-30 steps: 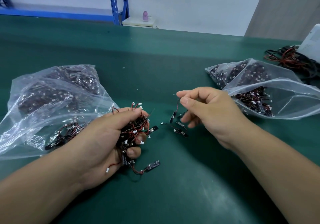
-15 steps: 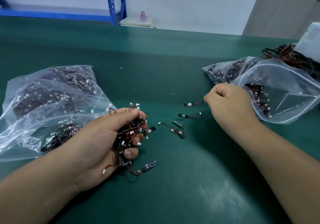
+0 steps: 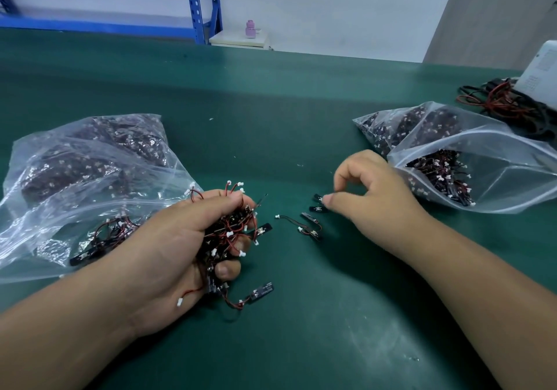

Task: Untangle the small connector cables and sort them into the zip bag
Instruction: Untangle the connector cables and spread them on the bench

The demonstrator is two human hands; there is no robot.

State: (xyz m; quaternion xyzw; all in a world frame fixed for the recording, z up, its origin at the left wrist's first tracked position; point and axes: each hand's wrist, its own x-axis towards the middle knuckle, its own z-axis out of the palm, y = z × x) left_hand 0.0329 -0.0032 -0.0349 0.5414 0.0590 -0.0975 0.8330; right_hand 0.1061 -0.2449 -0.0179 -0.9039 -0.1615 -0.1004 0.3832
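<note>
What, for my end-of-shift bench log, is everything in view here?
Left zip bag: one, clear, left on the mat, holds dark cables.
Right zip bags: two, clear, right; nearer one open, cables inside.
Cable bundle: one tangle, red-black, white plugs, in the left grip.
Loose cables: about four, black, on the mat between the grips.
Wire coil: one, red-black, far right.
White device: one, far right edge, cut off.
Mat: one, green, covers the bench.
Shelf rack: one, blue, behind.
Bottle: one, pink, on a white cabinet behind.
Left grip: holds the bundle.
Right grip: fingertips at two loose cables; pinch unclear.
</note>
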